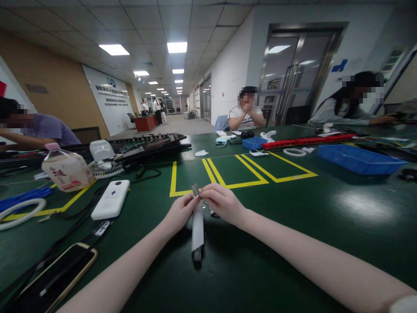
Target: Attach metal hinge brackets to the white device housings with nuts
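A long white strip with dark ends (197,226) lies on the green table (293,234), pointing away from me. My left hand (180,211) pinches its far end from the left, fingers closed on it. My right hand (223,203) meets it from the right, fingertips pinched at the same far end near a small grey tip. Both forearms reach in from the bottom edge.
A white power bank (110,199), a pink-capped bottle (66,169), a small white fan (101,156) and a phone (61,274) lie at the left with black cables. Yellow tape boxes (241,174) mark the table. Blue trays (358,158) stand at the right. Other people sit around the table.
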`<state>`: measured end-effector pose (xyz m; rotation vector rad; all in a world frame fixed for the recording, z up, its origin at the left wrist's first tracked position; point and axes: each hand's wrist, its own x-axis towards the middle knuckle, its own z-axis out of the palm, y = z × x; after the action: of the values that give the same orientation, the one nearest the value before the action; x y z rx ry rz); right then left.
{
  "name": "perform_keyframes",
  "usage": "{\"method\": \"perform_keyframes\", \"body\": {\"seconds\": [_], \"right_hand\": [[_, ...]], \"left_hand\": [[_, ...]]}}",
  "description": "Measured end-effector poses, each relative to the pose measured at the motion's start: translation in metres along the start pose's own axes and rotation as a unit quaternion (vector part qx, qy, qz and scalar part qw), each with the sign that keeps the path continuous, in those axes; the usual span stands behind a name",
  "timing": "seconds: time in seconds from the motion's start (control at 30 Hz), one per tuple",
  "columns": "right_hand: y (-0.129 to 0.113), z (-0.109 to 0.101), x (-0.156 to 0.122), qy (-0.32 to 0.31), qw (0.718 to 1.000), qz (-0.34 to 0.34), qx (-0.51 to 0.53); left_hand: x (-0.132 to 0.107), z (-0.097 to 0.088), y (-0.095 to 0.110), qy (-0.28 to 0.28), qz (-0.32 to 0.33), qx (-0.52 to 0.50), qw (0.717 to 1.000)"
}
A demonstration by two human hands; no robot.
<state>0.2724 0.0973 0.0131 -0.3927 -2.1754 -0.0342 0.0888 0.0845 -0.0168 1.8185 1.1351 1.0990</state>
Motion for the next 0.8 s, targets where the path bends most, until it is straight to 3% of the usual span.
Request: {"method": "perform_keyframes", "body": {"seconds": [0.2,0.5,0.8], "right_hand": [[0.0036,-0.0005,-0.0019,0.0,0.999,0.039,-0.007],[0.0028,-0.0011,-0.0032,-0.013,0.999,0.04,-0.005],[0.0013,-0.0037,-0.0057,-0.027,0.999,-0.016,-0.04]], "left_hand": [[-0.0008,-0.0004,0.0017,0.001,-0.014,0.013,1.0],[-0.0006,-0.0002,0.0009,-0.002,-0.015,0.01,1.0],[-0.0028,-0.0005,0.0038,-0.007,-0.016,0.016,1.0]]}}
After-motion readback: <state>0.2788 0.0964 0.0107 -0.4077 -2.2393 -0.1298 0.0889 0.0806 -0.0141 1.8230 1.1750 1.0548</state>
